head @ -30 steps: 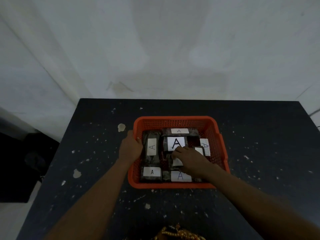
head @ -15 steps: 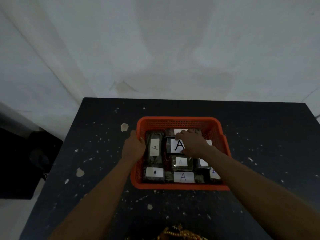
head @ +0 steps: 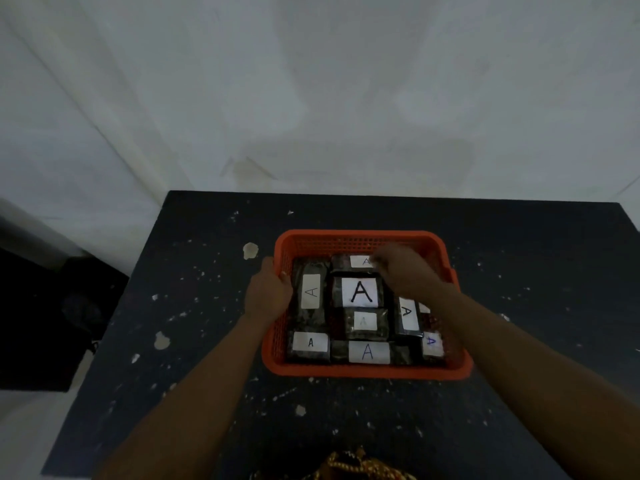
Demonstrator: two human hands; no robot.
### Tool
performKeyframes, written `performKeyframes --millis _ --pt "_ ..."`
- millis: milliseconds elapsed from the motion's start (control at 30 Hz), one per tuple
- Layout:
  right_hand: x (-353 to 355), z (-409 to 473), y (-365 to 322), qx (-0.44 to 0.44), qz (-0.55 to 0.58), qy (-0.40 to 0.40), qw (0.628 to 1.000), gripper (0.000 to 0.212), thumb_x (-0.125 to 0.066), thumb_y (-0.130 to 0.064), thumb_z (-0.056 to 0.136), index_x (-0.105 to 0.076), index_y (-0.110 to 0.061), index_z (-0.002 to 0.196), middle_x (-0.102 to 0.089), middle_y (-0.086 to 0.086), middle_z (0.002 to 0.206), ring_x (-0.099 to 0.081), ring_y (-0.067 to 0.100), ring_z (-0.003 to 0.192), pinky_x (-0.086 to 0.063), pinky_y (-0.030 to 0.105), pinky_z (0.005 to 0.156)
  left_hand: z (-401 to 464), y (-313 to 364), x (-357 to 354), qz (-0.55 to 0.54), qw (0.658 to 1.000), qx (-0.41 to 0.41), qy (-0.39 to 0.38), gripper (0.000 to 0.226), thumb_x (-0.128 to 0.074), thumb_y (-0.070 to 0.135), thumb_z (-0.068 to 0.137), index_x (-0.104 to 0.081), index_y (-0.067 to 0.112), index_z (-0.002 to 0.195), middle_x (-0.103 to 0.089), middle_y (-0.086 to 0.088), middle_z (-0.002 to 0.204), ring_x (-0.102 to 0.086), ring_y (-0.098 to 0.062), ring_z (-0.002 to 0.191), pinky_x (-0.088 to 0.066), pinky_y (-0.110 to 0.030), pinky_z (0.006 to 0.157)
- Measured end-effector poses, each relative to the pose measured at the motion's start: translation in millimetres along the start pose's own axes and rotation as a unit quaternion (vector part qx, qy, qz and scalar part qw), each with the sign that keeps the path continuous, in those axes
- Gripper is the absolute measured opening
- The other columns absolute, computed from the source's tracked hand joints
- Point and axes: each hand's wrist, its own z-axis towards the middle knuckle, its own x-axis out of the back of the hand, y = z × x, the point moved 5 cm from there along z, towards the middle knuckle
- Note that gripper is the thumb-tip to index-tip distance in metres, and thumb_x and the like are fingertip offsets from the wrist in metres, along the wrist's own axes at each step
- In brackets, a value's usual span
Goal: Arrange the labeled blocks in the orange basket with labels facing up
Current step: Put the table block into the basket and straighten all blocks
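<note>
Gripping the left rim of the orange basket (head: 360, 370), the left hand (head: 268, 295) has its fingers curled over the edge. Right hand (head: 403, 273) is blurred over the far right of the basket, fingers bent down by the far block (head: 360, 262); whether it grasps anything I cannot tell. Labeled blocks fill the basket tightly, white "A" labels up, the big-lettered block (head: 359, 292) in the middle, touching its neighbours. Basket sits on the dark speckled table (head: 194, 323), with bare tabletop on every side. Pale wall (head: 311, 98) lies beyond the table's far edge, and a gold ornament (head: 356, 467) shows at the near edge
</note>
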Motion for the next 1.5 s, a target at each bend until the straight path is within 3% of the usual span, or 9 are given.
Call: performKeyframes --millis 67,333,600,933,1067,1200,1300,1400,1500 --pt "9 2 18 -0.049 -0.015 0.060 0.997 0.017 -0.049 -0.012 0.095 -0.065 -0.016 0.093 -0.064 0.002 0.091 -0.057 0.011 0.070 -0.048 0.026 0.066 -1 -1 0 0.000 1.000 -0.001 0.001 0.007 -0.048 0.017 0.095 -0.048 0.014 0.101 -0.061 -0.006 0.077 -0.061 -0.024 0.067 -0.047 -0.036 0.062" --pt "-16 3 47 -0.082 -0.028 0.031 0.996 0.015 -0.064 -0.018 0.089 -0.067 -0.012 0.103 -0.057 0.011 0.122 -0.057 0.025 0.104 -0.045 0.032 0.084 -1 1 -1 -0.013 1.000 -0.003 -0.006 0.004 -0.047 0.016 0.095 -0.048 0.016 0.098 -0.062 -0.004 0.075 -0.061 -0.020 0.065 -0.042 -0.032 0.057" --pt "-26 13 54 -0.110 -0.029 0.024 0.993 0.017 -0.067 -0.024 0.086 -0.064 -0.021 0.103 -0.044 0.006 0.131 -0.058 0.016 0.087 -0.051 0.031 0.081 0 -2 -1 -0.001 1.000 -0.003 0.012 0.003 -0.049 0.016 0.094 -0.048 0.018 0.095 -0.059 0.000 0.071 -0.057 -0.014 0.060 -0.035 -0.026 0.049" --pt "-17 -36 -12 0.010 0.019 0.124 0.992 0.020 -0.064 -0.022 0.088 -0.066 -0.016 0.107 -0.058 0.003 0.110 -0.053 0.018 0.100 -0.048 0.035 0.087 0 0 -1 -0.001 1.000 -0.007 0.007 0.004 -0.048 0.017 0.095 -0.048 0.018 0.098 -0.060 -0.003 0.073 -0.060 -0.020 0.064 -0.040 -0.031 0.054" --pt "-64 -92 -72 0.114 0.011 0.018 0.993 0.028 -0.046 -0.044 0.092 -0.061 -0.027 0.107 -0.058 -0.005 0.109 -0.047 0.008 0.102 -0.039 0.027 0.087 -1 -1 0 0.000 1.000 0.000 0.000 0.007 -0.047 0.020 0.094 -0.047 0.019 0.101 -0.060 -0.002 0.076 -0.064 -0.024 0.071 -0.042 -0.031 0.055" --pt "-92 -117 -81 0.127 -0.040 -0.049 0.990 0.040 -0.035 -0.052 0.093 -0.061 -0.026 0.109 -0.058 -0.004 0.111 -0.048 0.012 0.105 -0.037 0.030 0.092 -9 12 9 0.043 0.995 -0.066 0.062 0.041 -0.055 0.020 0.090 -0.044 0.017 0.129 -0.055 -0.009 0.119 -0.056 -0.027 0.104 -0.050 -0.046 0.086" --pt "-90 -124 -69 0.110 -0.041 -0.063 0.991 0.041 -0.035 -0.051 0.095 -0.058 -0.026 0.119 -0.058 -0.003 0.117 -0.048 0.013 0.111 -0.032 0.029 0.096 -31 30 16 0.124 0.970 -0.167 0.129 0.038 -0.058 0.020 0.087 -0.051 0.017 0.124 -0.052 -0.009 0.124 -0.046 -0.027 0.115 -0.042 -0.048 0.097" --pt "-81 -131 -51 0.088 -0.042 -0.055 0.994 0.042 -0.031 -0.054 0.095 -0.059 -0.029 0.113 -0.059 -0.005 0.115 -0.050 0.010 0.109 -0.037 0.032 0.100 -61 37 5 0.137 0.953 -0.265 0.052 0.021 -0.052 0.030 0.091 -0.059 0.025 0.109 -0.057 0.004 0.113 -0.047 -0.015 0.108 -0.040 -0.038 0.094" --pt "-72 -143 -35 0.083 -0.051 -0.040 0.994 0.044 -0.028 -0.056 0.093 -0.062 -0.028 0.099 -0.059 -0.009 0.100 -0.050 0.005 0.094 -0.040 0.028 0.091 -102 30 -23 0.115 0.935 -0.285 -0.179 0.030 -0.040 0.050 0.095 -0.061 0.034 0.109 -0.060 0.014 0.103 -0.051 0.000 0.093 -0.048 -0.029 0.087"
